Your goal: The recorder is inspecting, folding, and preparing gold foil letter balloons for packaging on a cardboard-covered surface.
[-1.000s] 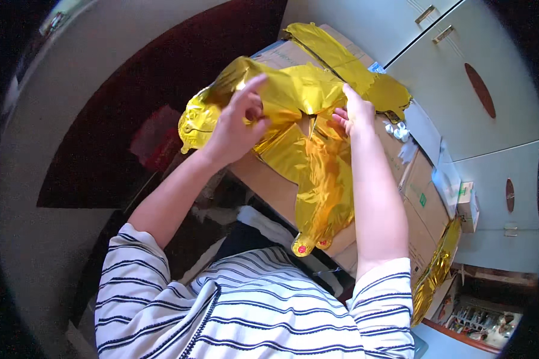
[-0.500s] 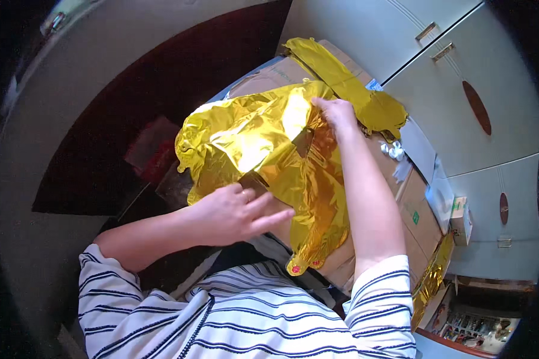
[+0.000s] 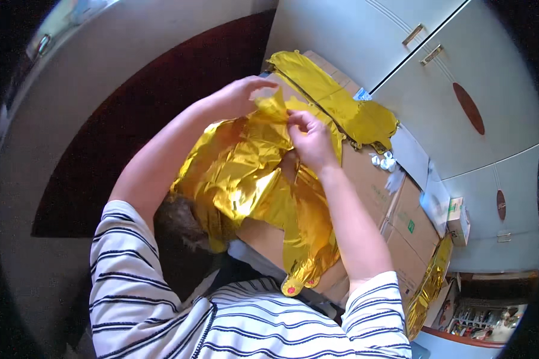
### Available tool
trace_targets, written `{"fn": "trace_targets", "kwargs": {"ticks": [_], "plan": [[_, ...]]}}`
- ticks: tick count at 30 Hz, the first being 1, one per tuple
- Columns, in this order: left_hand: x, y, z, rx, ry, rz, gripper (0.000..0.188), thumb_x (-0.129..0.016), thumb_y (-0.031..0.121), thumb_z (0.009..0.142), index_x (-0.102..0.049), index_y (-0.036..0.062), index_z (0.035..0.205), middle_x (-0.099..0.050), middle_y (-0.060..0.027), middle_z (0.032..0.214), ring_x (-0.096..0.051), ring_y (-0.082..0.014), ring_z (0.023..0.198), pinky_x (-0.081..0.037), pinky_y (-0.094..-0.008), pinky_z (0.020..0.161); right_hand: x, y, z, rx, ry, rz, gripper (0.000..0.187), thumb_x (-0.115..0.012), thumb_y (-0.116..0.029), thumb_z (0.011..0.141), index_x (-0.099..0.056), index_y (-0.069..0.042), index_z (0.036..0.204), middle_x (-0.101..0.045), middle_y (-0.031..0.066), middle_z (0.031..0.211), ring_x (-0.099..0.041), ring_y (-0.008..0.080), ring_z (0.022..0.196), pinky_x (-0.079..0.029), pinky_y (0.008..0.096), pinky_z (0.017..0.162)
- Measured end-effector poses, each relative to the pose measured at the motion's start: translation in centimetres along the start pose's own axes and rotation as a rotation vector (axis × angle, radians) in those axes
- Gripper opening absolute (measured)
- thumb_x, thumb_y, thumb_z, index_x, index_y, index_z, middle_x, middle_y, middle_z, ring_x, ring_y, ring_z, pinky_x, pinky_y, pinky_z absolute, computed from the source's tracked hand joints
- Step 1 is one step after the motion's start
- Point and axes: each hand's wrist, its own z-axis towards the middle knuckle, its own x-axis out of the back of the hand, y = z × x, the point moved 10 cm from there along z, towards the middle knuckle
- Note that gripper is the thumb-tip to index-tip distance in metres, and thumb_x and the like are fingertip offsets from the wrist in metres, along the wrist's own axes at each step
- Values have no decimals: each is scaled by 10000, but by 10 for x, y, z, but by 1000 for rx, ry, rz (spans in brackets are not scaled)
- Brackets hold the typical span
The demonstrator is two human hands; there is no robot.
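Note:
A crumpled, flat gold foil balloon (image 3: pixel 245 173) is spread over a cardboard box (image 3: pixel 365 179), with round tabs marked in red at its near end. My right hand (image 3: pixel 312 140) is closed in a pinch on the balloon's far edge. Just to its left, a raised flap of the foil stands up. My left hand (image 3: pixel 242 96) reaches over the far left side of the balloon, fingers stretched out beside that flap. Its thumb is partly hidden, and whether it touches the foil is unclear.
Flat gold foil pieces (image 3: pixel 335 99) lie stacked at the box's far end. Small white curled items (image 3: pixel 384 161) rest right of my forearm. More gold foil (image 3: pixel 428 293) hangs at the right, near a small carton (image 3: pixel 458 221). Pale cabinets (image 3: pixel 485 78) stand beyond.
My left hand has swung from the balloon's near side up to its far left edge. My right hand has shifted slightly left and nearer, and the foil between the hands is lifted.

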Motion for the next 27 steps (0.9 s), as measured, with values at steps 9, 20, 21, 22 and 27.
{"fn": "trace_targets", "kwargs": {"ticks": [9,20,21,22,27], "plan": [[-52,-13,42,75,-298,-225,404,-712,94,858,-661,30,1254,-618,-96,1309,-600,-179,1143,-477,-323,1016,-14,-39,-25,475,-14,-404,117,-675,-84,808,-656,-52,919,-696,139,1051,-666,350,935,-526,441,858],[-36,-15,36,-59,-273,-434,129,-781,110,744,-676,38,727,-705,-165,1156,-657,-219,1044,-523,-334,893,25,-6,-1,279,60,-388,184,-614,-84,853,-691,-31,1012,-698,179,1112,-663,347,1044,-525,420,940],[-35,-16,34,-16,-286,-447,142,-778,117,751,-664,38,721,-703,-175,1163,-655,-226,1067,-522,-345,909,20,-5,-2,300,15,-449,179,-628,-97,849,-696,-33,1002,-699,176,1119,-660,344,1048,-520,417,946],[-32,-18,32,27,-299,-461,155,-775,124,759,-653,39,716,-702,-186,1169,-654,-234,1090,-520,-355,925,16,-5,-3,321,-30,-509,176,-642,-109,845,-701,-34,993,-699,172,1125,-657,340,1052,-515,415,952],[-12,-11,8,-16,-254,-538,228,-770,145,782,-579,59,692,-715,-217,1135,-649,-282,1143,-425,-455,1111,7,-7,-5,353,-70,-549,169,-676,-140,824,-707,-47,963,-695,177,1123,-640,352,1065,-494,433,968]]}}
